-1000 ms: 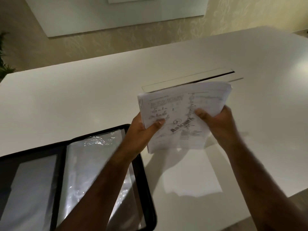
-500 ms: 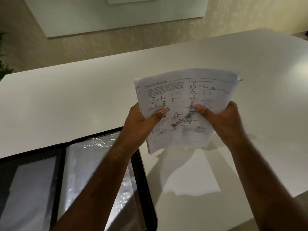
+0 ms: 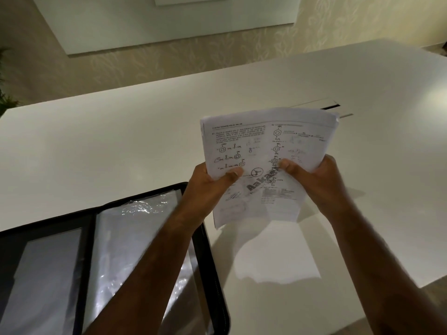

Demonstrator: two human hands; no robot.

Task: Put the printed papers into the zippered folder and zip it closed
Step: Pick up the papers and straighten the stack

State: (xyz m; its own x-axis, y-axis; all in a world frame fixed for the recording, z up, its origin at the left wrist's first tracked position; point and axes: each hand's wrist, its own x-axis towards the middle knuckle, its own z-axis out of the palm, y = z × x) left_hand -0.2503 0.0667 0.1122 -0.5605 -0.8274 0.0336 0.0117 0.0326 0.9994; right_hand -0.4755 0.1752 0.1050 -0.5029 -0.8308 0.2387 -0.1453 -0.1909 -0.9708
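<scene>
A stack of printed papers (image 3: 261, 146) with chemistry diagrams is held upright above the white table. My left hand (image 3: 208, 187) grips its left edge, thumb on the front sheet. My right hand (image 3: 314, 180) grips its right side, thumb pressed near the middle. The black zippered folder (image 3: 208, 262) lies open at the lower left, showing clear plastic sleeves (image 3: 135, 238). My left forearm crosses over the folder's right half. The papers are to the right of the folder and apart from it.
The white table (image 3: 121, 141) stretches far and left. A narrow cable slot (image 3: 329, 106) sits just behind the papers. The table's right edge runs down at the lower right. A patterned wall and a pale panel (image 3: 169, 22) lie beyond; a plant (image 3: 4, 93) is at far left.
Both hands tipped the stack up from a flatter angle, so the printed face now points toward me. The folder has not moved.
</scene>
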